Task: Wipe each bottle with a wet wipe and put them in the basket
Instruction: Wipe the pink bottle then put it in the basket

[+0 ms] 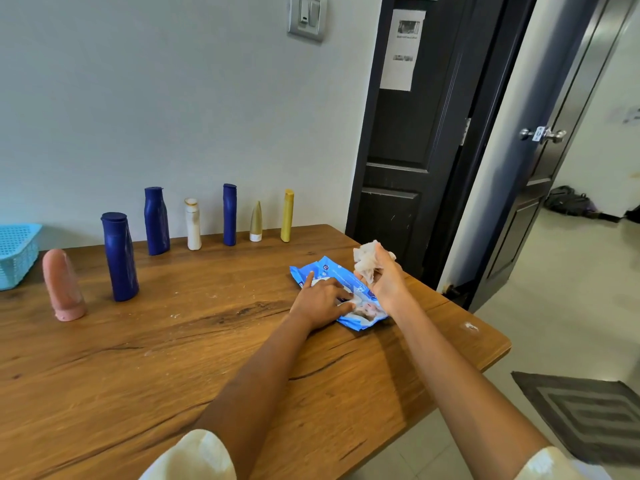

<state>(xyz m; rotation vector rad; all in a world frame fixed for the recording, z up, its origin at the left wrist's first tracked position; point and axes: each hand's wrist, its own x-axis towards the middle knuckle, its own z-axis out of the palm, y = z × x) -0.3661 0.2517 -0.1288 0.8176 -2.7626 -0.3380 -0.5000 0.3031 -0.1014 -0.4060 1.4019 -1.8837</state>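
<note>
On the grained wooden surface, the left hand presses flat on a glossy blue wipes packet; the right hand grips a crumpled wet wipe. Beyond stand smooth plastic bottles; a turquoise lattice basket sits far left.

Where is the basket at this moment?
In the head view, the light blue basket sits at the table's far left edge against the wall, just left of the pink bottle.
</note>
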